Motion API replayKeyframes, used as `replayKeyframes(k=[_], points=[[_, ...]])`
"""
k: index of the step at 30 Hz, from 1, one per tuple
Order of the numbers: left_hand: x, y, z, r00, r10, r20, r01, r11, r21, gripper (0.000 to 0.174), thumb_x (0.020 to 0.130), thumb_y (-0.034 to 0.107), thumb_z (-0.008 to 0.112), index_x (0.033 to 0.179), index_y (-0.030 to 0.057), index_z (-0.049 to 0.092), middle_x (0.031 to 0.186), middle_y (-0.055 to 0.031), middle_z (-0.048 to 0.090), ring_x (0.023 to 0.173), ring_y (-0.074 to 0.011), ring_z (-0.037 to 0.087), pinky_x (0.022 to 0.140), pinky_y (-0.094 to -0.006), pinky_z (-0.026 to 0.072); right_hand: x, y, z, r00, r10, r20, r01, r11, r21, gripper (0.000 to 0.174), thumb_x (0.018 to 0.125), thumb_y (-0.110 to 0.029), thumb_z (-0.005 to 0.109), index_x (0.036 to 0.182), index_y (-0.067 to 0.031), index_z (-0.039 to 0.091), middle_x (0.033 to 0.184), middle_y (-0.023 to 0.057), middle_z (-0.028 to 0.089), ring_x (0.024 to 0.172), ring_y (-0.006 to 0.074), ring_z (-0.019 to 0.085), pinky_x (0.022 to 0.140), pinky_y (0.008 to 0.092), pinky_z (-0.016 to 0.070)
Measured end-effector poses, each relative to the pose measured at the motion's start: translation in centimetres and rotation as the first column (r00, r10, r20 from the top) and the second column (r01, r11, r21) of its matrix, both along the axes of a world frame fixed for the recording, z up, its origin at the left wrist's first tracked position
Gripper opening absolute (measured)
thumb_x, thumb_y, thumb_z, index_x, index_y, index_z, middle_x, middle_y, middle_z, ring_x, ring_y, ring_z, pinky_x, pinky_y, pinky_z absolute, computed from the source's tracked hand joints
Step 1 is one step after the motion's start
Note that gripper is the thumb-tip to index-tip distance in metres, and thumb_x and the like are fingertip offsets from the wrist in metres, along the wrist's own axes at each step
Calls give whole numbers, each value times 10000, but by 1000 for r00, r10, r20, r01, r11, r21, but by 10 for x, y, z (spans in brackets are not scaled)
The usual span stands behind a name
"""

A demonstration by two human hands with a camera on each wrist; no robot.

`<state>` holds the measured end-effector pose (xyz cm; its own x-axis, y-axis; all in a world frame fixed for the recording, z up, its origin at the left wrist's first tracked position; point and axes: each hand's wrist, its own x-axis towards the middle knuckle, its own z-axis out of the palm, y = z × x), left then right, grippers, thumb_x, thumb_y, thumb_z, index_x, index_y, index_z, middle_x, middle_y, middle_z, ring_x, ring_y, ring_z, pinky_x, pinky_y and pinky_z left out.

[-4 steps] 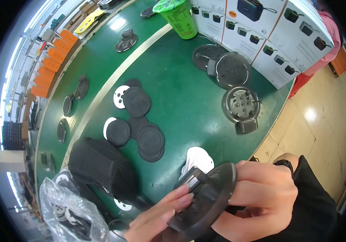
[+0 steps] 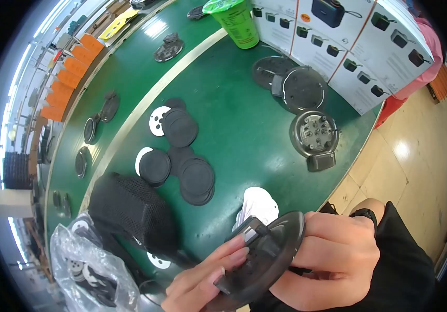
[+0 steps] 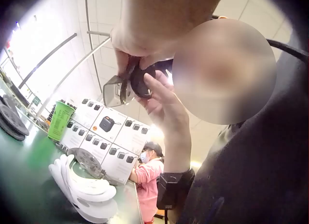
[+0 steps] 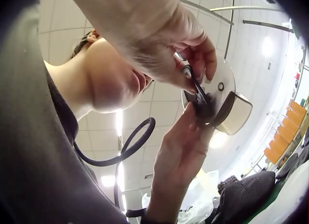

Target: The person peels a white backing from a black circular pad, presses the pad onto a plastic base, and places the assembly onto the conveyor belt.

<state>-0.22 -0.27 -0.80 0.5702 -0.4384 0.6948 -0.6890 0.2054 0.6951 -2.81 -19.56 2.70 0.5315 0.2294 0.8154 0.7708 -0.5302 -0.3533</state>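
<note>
Dark disc [image 2: 274, 258], tilted, long axis diagonal

A workshop or small factory floor, shown by the long green worktable [image 2: 234, 140] with repeated round dark parts [image 2: 304, 89] and orange bins [image 2: 72, 68] alongside.

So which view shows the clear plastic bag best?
The head view: the clear plastic bag looks largest there, with white pieces visible inside. The right wrist view shows it partly blocked; the left wrist view doesn't show it.
</note>
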Motion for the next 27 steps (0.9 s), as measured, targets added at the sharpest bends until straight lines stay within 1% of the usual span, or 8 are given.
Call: replayKeyframes(k=[4, 10, 12, 15, 19, 21, 23, 27], points=[[-23, -1, 35, 940, 340, 14, -328, 894, 306, 287, 789, -29, 595, 1056, -110, 529, 841, -211, 629, 692, -207, 615, 664, -305, 490, 3, 9, 4, 991, -45, -130, 46, 999, 3, 201, 524, 4, 630, 723, 27, 611, 649, 116, 572, 477, 183, 495, 404, 226, 380], [-29, -6, 38, 814, 542, -210, -477, 829, 291, 158, 785, -24, 623, 921, -74, 560, 820, -119, 617, 697, -121, 554, 661, -240, 444, 1, 27, 9, 962, -175, -210, 212, 962, 170, 242, 544, 35, 725, 751, 28, 600, 621, 94, 549, 467, 179, 475, 428, 234, 378], [-25, 0, 36, 836, 467, -290, -396, 877, 272, 145, 796, -33, 611, 926, -63, 554, 874, -130, 613, 765, -133, 558, 713, -246, 441, 8, 5, 12, 840, 191, -508, -69, 966, 249, 237, 551, 40, 739, 743, 26, 600, 603, 95, 533, 474, 179, 496, 428, 240, 377], [-23, -2, 35, 832, 425, -356, -386, 905, 179, 134, 796, -42, 605, 915, -55, 546, 866, -124, 610, 764, -132, 556, 722, -242, 438, 1, -1, 11, 792, 267, -550, -156, 958, 240, 218, 550, 59, 741, 678, 0, 574, 595, 109, 524, 485, 186, 537, 418, 257, 387], [-31, -35, 30, 680, 558, -477, -667, 741, -84, 122, 785, -65, 599, 889, -47, 537, 854, -113, 601, 744, -120, 547, 716, -235, 434, -6, 30, 19, 965, -111, -239, 179, 941, 286, 269, 505, 82, 743, 637, -8, 526, 668, 93, 567, 471, 168, 514, 396, 245, 394], [-21, -11, 34, 779, 491, -390, -484, 866, 123, 118, 782, -67, 600, 883, -46, 541, 834, -98, 595, 727, -113, 539, 698, -224, 428, -2, 33, 8, 986, -138, -88, 159, 936, 315, 275, 488, 83, 750, 639, -5, 536, 690, 89, 574, 469, 167, 506, 400, 242, 398], [-19, 10, 32, 822, 429, -375, -357, 901, 248, 178, 766, -51, 618, 924, -63, 537, 837, -127, 608, 728, -124, 560, 696, -228, 437, 19, 18, -2, 980, 5, 200, -69, 947, 314, 286, 538, 17, 693, 791, -46, 577, 702, 117, 543, 508, 204, 500, 404, 261, 392], [-23, 21, 21, 806, 373, -459, -312, 928, 206, 269, 723, -60, 634, 971, -107, 538, 855, -181, 642, 739, -133, 597, 708, -230, 449, -1, 24, 8, 929, -61, -366, 156, 959, 237, 245, 538, 58, 747, 595, -50, 535, 708, 69, 585, 439, 154, 471, 415, 232, 376]])
